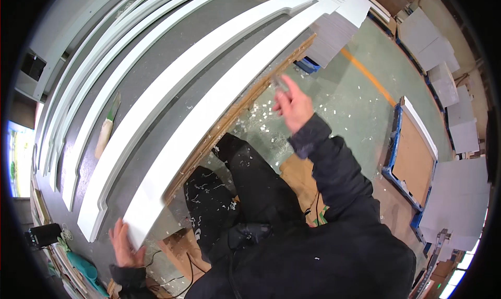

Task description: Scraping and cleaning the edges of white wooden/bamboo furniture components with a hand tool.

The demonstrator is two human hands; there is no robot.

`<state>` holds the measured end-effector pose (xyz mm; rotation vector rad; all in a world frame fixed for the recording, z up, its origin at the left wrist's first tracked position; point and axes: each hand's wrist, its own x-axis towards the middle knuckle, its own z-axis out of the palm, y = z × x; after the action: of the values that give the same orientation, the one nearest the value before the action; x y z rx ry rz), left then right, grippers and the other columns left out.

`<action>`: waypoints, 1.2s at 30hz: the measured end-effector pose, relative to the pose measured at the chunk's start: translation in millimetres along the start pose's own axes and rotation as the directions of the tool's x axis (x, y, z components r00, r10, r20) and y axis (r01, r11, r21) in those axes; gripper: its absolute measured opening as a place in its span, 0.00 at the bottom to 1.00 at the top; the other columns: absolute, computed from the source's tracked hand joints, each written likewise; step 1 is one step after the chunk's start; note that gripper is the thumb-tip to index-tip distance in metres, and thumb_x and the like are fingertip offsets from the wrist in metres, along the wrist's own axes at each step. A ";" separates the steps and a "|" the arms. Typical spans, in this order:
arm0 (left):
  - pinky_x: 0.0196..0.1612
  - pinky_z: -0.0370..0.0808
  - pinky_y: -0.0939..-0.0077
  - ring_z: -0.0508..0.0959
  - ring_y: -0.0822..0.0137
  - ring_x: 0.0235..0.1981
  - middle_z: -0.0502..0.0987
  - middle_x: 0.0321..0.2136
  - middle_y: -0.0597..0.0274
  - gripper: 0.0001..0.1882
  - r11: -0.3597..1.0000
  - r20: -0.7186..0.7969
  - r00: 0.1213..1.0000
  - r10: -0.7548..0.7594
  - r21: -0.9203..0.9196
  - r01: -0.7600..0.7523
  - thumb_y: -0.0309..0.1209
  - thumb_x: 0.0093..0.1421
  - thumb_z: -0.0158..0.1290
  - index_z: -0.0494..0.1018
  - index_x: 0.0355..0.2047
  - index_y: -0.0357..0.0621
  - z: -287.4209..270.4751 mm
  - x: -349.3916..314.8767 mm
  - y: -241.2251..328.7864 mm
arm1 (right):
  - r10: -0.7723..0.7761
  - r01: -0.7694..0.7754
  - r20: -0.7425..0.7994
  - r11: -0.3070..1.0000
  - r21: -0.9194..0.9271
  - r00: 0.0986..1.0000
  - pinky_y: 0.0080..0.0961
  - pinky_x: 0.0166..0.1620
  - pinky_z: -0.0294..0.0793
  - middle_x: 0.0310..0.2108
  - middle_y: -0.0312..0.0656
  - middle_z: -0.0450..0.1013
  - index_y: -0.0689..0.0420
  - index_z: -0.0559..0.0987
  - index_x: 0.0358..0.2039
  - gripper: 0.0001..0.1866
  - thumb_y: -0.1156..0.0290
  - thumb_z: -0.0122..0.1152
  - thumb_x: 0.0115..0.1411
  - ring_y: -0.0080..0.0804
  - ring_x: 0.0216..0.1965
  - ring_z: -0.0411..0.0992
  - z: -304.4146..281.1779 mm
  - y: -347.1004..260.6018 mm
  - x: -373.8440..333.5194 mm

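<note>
A long white board [209,116] with a shaped edge lies along the near edge of the grey worktable. At its lower left end is my left hand [125,248], fingers apart and touching the board's end without wrapping it. My right hand [293,104] is closed in the air to the right of the table edge. A small grey, blurred piece [277,83] sticks out from its fingers; its kind is unclear. Beyond the near board lies a second white board [172,92] with a stepped edge. Farther left is a knife-like tool [107,129] with a pale handle and green part.
Several more white strips [99,100] lie at the table's far side. White scraps litter the green floor [334,111]. At right stand a blue-edged pallet with a brown panel [412,155] and stacked pale sheets [454,194]. A teal container [83,270] is at lower left.
</note>
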<state>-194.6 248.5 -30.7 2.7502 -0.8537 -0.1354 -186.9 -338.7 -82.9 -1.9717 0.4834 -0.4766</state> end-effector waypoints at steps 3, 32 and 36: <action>0.68 0.50 0.44 0.60 0.39 0.65 0.63 0.62 0.40 0.45 0.966 -0.006 0.976 -0.216 0.145 0.214 0.30 0.32 0.71 0.65 0.53 0.41 -14.3 -31.8 -21.5 | -0.086 0.083 0.152 0.996 0.026 0.985 0.26 0.29 0.77 0.26 0.44 0.78 0.62 0.71 0.46 0.11 0.70 0.53 0.68 0.28 0.25 0.78 39.2 -28.0 -52.4; 0.59 0.62 0.46 0.67 0.33 0.56 0.68 0.56 0.30 0.19 0.999 -0.392 0.919 0.050 0.005 -0.052 0.28 0.51 0.60 0.65 0.39 0.35 55.4 123.0 105.6 | -0.188 0.132 -0.105 0.907 -0.399 0.977 0.42 0.28 0.72 0.22 0.51 0.75 0.58 0.73 0.34 0.13 0.60 0.58 0.65 0.52 0.24 0.75 -39.6 30.2 109.1; 0.63 0.59 0.50 0.64 0.36 0.61 0.65 0.59 0.33 0.17 1.000 -0.347 0.938 0.022 0.015 -0.018 0.28 0.53 0.58 0.64 0.40 0.37 55.6 120.9 102.5 | -0.188 -0.012 -0.317 0.844 -0.536 0.930 0.45 0.34 0.74 0.25 0.53 0.76 0.58 0.74 0.34 0.14 0.59 0.57 0.65 0.55 0.29 0.76 -90.1 63.2 173.0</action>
<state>-159.9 86.4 -57.9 2.6573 -0.7828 0.3511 -96.7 -522.7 -81.7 -2.4599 0.8267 -0.8445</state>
